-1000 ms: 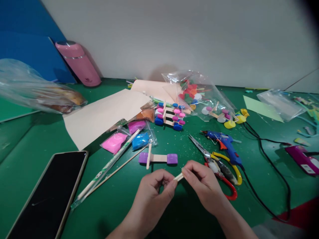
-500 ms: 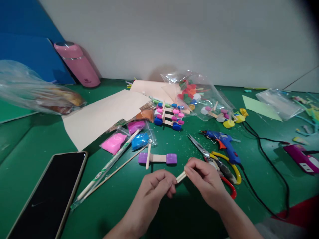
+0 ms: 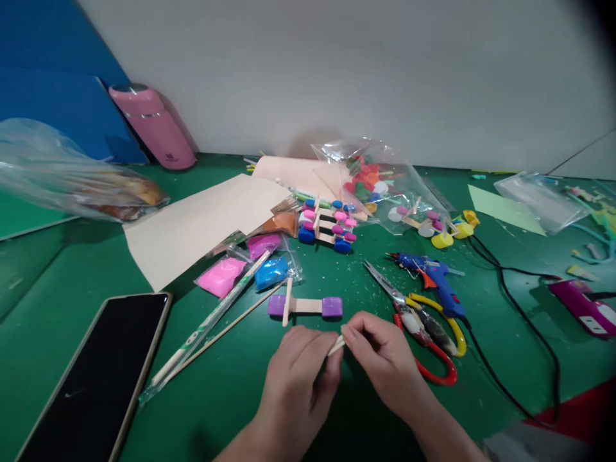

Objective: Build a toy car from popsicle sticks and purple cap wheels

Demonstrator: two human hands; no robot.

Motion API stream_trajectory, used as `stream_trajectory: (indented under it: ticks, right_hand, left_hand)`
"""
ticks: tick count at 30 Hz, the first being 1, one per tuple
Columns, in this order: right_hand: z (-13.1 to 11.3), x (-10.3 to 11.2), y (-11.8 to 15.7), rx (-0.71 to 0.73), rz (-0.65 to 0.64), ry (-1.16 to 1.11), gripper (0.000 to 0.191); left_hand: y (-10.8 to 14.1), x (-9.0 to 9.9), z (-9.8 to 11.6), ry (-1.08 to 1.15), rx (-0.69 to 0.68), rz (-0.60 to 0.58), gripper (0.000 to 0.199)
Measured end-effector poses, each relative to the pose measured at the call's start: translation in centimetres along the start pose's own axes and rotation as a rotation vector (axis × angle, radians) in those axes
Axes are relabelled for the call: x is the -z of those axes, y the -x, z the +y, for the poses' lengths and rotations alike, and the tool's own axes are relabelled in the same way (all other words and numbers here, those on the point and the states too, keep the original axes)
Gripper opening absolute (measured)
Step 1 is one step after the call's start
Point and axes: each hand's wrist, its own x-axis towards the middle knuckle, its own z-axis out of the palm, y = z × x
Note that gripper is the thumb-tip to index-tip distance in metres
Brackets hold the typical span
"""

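Observation:
Between my two hands are short pale wooden sticks (image 3: 337, 345), apparently a pair side by side. My left hand (image 3: 299, 378) is closed around their left end, and its fingers hide part of them. With thumb and fingertips my right hand (image 3: 380, 356) pinches the other end. Just beyond my hands lies a small stick piece (image 3: 308, 307) with purple blocks at both ends and a stick across it. To the right of my right hand rest scissors (image 3: 426, 346) with red handles, next to a yellow-handled cutting tool (image 3: 459, 330).
A blue glue gun (image 3: 433, 276) with a black cord lies at right, near a purple power socket (image 3: 584, 308). Colored clay packets (image 3: 221, 276), wrapped chopsticks (image 3: 206, 330) and a phone (image 3: 96, 378) are at left. Small stick models (image 3: 327, 224) and a pink bottle (image 3: 154, 128) stand farther back.
My right hand has moved left and slightly down, closer to my left hand. Less of the sticks shows between them, and more of the red scissor handles is visible.

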Motion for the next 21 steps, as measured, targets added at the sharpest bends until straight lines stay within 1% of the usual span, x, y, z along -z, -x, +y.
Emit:
stream_trajectory:
  ticks: [2,5,10,15,21]
  right_hand:
    - [-0.03,-0.03,0.06,-0.009,-0.009,-0.023,0.028]
    - [-0.03,0.17,0.1,0.015,-0.02,-0.054,0.031]
    - [0.24,0.62,0.13,0.049,0.019,-0.113,0.037]
    - [0.36,0.6,0.17,-0.01,-0.014,-0.08,0.029]
    - [0.11,0.22,0.04,-0.036,0.006,-0.014,0.025]
  left_hand:
    - [-0.14,0.07,0.07,0.007,0.005,0.014,0.02]
    - [-0.36,0.21,0.25,0.022,0.028,0.032,0.019]
    - [-0.46,0.2,0.35,0.031,0.058,0.068,0.018]
    - [-0.28,-0.04,0.14,-0.001,0.059,0.055,0.015]
    - [-0.07,-0.05,0.1,-0.045,0.044,0.013,0.015]
